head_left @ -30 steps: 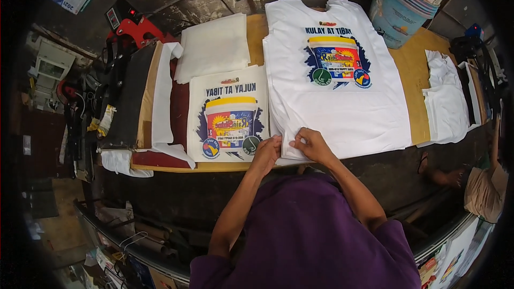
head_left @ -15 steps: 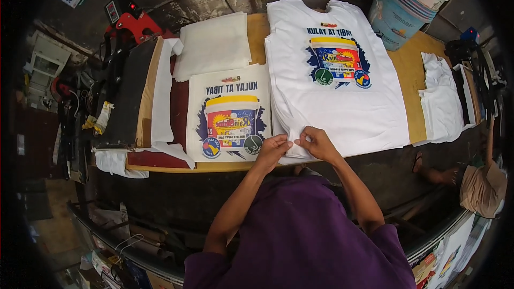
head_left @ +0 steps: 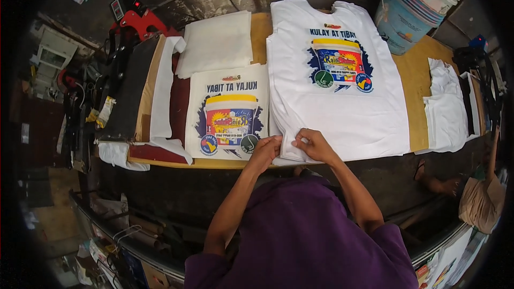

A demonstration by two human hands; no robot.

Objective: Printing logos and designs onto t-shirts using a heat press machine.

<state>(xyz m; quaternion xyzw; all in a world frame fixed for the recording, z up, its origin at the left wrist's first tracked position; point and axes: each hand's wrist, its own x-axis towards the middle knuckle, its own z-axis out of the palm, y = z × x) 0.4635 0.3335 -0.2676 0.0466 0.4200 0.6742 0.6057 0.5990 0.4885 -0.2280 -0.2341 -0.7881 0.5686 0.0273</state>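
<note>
A pile of white T-shirts lies flat on the table, the top one printed with a colourful paint-bucket design. Its near left corner is bunched into folds between my two hands. My left hand is closed, its fingertips pinching the shirt cloth at the left edge of the pile. Slightly to the right, my right hand has its thumb and fingers pinched on the hem. Just left of the shirts is a stack of printed transfer sheets with the same design mirrored; my left hand overlaps its near right corner.
Blank whitish sheets lie behind the transfers. A red and black heat press stands at left, beside a padded board. Stacked buckets are at the back right, more white cloth at far right. Another person's leg shows beyond.
My left hand has shifted slightly left, away from my right hand, widening the gap over the folded shirt corner. The whole view has moved a little.
</note>
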